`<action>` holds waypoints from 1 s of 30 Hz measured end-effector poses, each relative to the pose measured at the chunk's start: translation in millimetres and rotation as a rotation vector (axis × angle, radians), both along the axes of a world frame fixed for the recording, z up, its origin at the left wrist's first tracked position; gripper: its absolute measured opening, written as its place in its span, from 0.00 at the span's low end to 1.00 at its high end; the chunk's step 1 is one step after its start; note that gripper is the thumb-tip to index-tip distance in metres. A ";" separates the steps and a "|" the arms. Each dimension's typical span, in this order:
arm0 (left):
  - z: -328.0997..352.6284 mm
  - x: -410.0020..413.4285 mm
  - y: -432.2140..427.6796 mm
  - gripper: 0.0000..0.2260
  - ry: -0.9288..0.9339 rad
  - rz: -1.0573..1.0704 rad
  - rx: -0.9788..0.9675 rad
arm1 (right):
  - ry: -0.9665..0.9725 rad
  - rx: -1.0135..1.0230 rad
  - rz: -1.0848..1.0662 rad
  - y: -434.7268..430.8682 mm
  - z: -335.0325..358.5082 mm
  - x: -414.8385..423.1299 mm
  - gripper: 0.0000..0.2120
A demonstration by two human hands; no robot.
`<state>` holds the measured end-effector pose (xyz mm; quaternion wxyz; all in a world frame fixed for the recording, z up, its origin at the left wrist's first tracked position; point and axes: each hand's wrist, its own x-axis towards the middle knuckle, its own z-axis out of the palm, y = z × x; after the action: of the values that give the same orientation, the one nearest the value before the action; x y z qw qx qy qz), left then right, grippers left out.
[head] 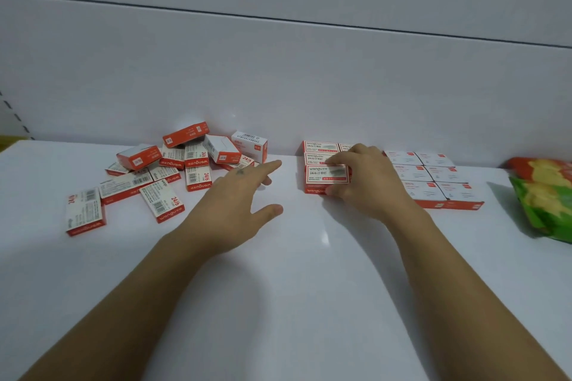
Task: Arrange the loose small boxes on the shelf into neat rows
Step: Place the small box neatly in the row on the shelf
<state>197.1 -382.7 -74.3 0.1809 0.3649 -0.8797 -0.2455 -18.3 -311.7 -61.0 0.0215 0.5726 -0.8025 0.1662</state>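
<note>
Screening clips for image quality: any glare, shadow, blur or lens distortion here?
Head view: soft, even light; one small glare spot on the white shelf; a faint shadow beside the left forearm; the wall seam runs tilted but straight; print on the box in the right hand's grip reads clearly, the neat rows further right look soft.

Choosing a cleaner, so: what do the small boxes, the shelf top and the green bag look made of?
Small boxes: printed card, matt, with sharp folded edges. Shelf top: smooth white gloss that mirrors light, perhaps coated metal or laminate. Green bag: likely plastic film, shiny and crinkled.
</note>
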 end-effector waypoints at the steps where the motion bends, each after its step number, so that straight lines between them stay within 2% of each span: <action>1: -0.1 0.3 -0.6 0.31 -0.004 0.000 -0.003 | 0.002 0.009 -0.008 -0.7 -0.7 0.8 0.24; 7: -0.7 1.3 0.2 0.30 -0.003 0.001 -0.009 | 0.012 0.011 -0.017 -1.7 -2.5 6.7 0.26; 13: 0.9 3.3 -0.5 0.29 -0.008 0.001 -0.025 | 0.019 0.028 0.002 -1.2 -2.0 12.2 0.16; 20: 3.5 8.0 -4.7 0.26 -0.075 0.038 -0.145 | 0.049 0.043 -0.016 -3.4 -2.7 15.3 0.16; 25: 3.4 12.6 -11.3 0.21 -0.066 0.160 -0.314 | 0.089 -0.049 0.004 -3.2 -5.3 24.0 0.20; 30: 1.5 22.9 -29.3 0.18 -0.110 0.374 -0.394 | 0.061 -0.109 0.167 -5.2 -7.7 46.8 0.25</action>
<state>220.0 -412.1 -72.8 0.2424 0.4917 -0.8363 -0.0118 28.5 -317.0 -68.7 0.0632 0.6404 -0.7407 0.1932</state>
